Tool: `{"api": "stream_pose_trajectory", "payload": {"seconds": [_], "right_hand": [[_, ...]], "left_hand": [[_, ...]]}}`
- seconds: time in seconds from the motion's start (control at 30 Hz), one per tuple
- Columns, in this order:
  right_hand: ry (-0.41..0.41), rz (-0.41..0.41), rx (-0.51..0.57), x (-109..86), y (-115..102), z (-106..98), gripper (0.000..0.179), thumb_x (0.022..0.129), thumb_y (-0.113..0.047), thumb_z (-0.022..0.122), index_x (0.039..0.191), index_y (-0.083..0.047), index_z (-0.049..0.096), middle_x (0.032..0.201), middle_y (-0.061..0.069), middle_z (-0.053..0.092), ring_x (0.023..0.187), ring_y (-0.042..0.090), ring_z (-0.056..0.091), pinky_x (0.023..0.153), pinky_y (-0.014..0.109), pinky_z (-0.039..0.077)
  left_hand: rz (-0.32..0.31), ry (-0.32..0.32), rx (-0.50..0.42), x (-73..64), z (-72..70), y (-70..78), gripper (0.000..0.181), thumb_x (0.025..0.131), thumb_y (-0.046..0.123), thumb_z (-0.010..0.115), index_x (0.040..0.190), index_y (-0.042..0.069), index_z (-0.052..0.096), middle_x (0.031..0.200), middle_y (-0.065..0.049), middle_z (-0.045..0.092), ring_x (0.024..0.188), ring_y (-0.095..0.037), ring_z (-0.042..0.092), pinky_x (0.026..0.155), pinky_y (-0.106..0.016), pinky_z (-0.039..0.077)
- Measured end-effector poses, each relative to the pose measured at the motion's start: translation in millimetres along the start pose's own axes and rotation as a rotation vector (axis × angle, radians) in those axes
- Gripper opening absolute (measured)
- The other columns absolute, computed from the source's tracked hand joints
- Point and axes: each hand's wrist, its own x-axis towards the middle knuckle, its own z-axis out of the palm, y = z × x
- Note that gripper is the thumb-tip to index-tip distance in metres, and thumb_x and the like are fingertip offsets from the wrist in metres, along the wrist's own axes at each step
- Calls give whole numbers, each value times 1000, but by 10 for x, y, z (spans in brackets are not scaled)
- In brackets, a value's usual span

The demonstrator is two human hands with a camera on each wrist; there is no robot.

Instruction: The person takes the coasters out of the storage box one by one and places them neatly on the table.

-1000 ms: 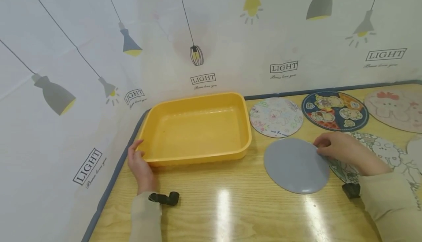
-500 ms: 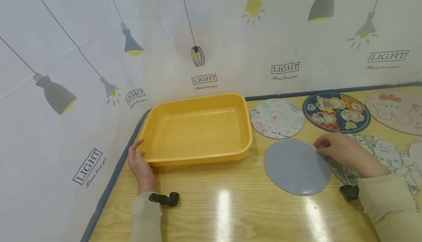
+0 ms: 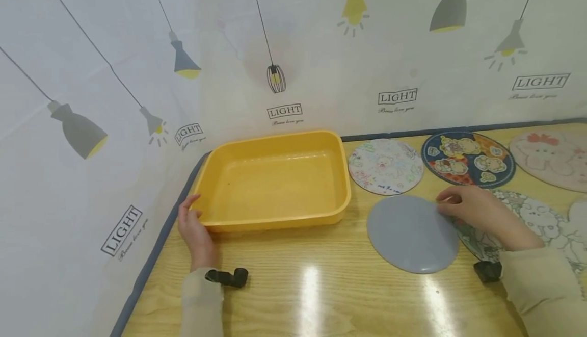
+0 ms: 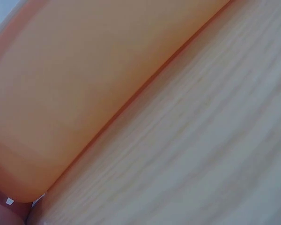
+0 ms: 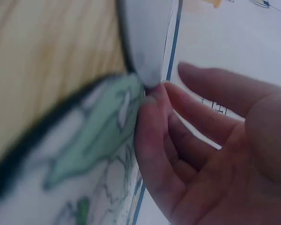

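Note:
At the front left corner of a yellow plastic tub (image 3: 275, 222), my left hand (image 3: 196, 232) grips with its fingers at the rim. The left wrist view shows only the tub's side (image 4: 84, 93) and the wooden table. My right hand (image 3: 483, 217) touches the right edge of a plain grey round mat (image 3: 410, 237) that lies flat on the table. In the right wrist view, bent fingertips of this hand (image 5: 192, 164) meet the mat's edge (image 5: 147, 47), while the thumb stands apart. Under that hand lies a green floral round mat (image 3: 536, 219), partly hidden.
Behind the grey mat are a white mat with coloured drawings (image 3: 387, 166), a dark blue and orange mat (image 3: 468, 158) and a pink mat (image 3: 555, 156). Walls covered in lamp-print sheeting (image 3: 321, 56) close the back and left of the wooden table (image 3: 275, 276).

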Motion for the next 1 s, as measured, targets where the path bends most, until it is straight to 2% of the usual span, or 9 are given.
{"api": "stream_pose_trajectory", "payload": {"seconds": [0.17,0.3,0.5,0.63,0.73,0.83,0.9,1.0], "right_hand": [[-33,-3,58,-13,-12,-41,46,88,-28,52,119,6,49,102,25,58,78,22,62,60,32,50],[-59,-8,77,-21,-25,-57,49,90,-30,50,123,6,45,109,27,55,84,25,60,62,33,50],[-83,-29,69,-42,-86,-52,53,90,-35,47,127,2,42,112,25,53,87,25,58,63,33,50],[-83,-41,13,-55,-209,-58,56,90,-40,46,129,0,40,113,24,51,85,24,59,64,34,49],[-102,-71,22,-74,-339,-27,58,88,-45,46,129,-4,42,116,21,52,88,24,58,67,35,48],[-161,-119,84,-76,-456,58,56,87,-45,48,129,-8,43,116,16,54,91,21,57,68,33,47],[-201,-141,116,-77,-501,114,53,87,-41,50,129,-9,45,114,13,55,89,18,57,66,30,47],[-218,-143,102,-89,-515,149,53,87,-40,51,128,-8,45,112,12,56,88,16,57,65,28,47]], "left_hand": [[-14,-11,-5,7,11,1,41,83,1,28,112,6,56,124,1,45,116,-17,38,94,-37,31],[-23,-2,10,3,28,6,40,84,2,28,111,7,56,124,2,45,114,-16,40,93,-36,32],[-9,-5,35,6,19,4,40,85,2,27,112,8,57,124,2,45,112,-14,40,92,-33,32],[-21,-14,60,16,-4,11,41,85,2,27,113,9,56,125,3,44,114,-13,38,93,-32,31],[-15,-20,102,27,-27,12,41,86,2,27,114,10,56,125,3,45,115,-12,37,93,-32,30],[9,-29,192,37,-66,17,40,86,3,29,114,12,57,125,3,46,116,-11,36,94,-32,28],[20,-34,247,42,-87,22,39,87,4,31,113,13,57,125,3,46,117,-10,36,94,-31,26],[15,-56,288,49,-91,41,37,88,5,34,115,13,58,127,2,45,118,-10,35,95,-31,25]]}}
